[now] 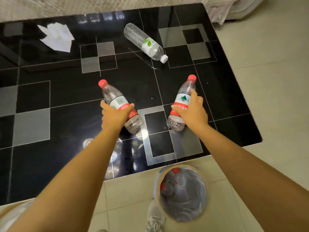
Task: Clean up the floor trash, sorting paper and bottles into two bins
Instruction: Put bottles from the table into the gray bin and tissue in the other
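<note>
Both hands grip red-capped bottles; white-capped bottle [145, 42], paper [56, 37] beyond, bin [183, 193] near

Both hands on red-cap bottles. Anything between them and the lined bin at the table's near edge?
Nothing visible. The left hand and right hand each hold a red-capped bottle over the black table. The bin stands open-topped on the floor, bottles already inside, no lid.

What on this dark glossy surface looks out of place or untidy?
A white-capped bottle lies on its side at the back, and crumpled paper sits at the back left. Nothing looks spilled or broken.
</note>
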A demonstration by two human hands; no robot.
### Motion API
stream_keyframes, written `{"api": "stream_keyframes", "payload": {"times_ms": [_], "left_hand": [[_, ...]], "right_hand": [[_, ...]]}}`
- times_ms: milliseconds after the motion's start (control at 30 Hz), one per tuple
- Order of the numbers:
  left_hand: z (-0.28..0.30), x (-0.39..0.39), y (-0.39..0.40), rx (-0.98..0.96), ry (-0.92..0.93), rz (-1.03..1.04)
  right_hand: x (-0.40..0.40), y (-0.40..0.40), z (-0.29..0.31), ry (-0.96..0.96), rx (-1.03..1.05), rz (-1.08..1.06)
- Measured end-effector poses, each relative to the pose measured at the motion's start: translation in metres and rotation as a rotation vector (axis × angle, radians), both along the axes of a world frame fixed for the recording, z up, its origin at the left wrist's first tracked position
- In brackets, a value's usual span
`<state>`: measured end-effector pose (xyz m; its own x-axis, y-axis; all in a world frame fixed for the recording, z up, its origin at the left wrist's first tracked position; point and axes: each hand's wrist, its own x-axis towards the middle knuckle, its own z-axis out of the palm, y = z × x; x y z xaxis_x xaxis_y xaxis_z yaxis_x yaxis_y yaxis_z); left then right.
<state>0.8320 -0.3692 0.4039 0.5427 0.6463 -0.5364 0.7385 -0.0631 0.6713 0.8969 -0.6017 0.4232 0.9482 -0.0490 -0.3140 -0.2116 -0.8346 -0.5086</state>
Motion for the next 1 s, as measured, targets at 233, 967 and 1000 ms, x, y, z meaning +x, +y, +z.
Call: {"api": "stream_keyframes", "payload": {"times_ms": [233,967,1000], "left_hand": [[0.005,0.013,-0.02,0.026,0.017,-0.081],[-0.023,-0.143,-0.182,-0.333,-0.174,-0.685],[-0.028,-0.144,-0.185,-0.263,-0.176,-0.735]], "right_hand": [[0.009,0.009,-0.017,0.245,0.235,-0.095],[-0.234,-0.128,-0.087,0.18,0.326,-0.373],[-0.238,-0.129,-0.094,0.176,0.316,-0.372]]}}
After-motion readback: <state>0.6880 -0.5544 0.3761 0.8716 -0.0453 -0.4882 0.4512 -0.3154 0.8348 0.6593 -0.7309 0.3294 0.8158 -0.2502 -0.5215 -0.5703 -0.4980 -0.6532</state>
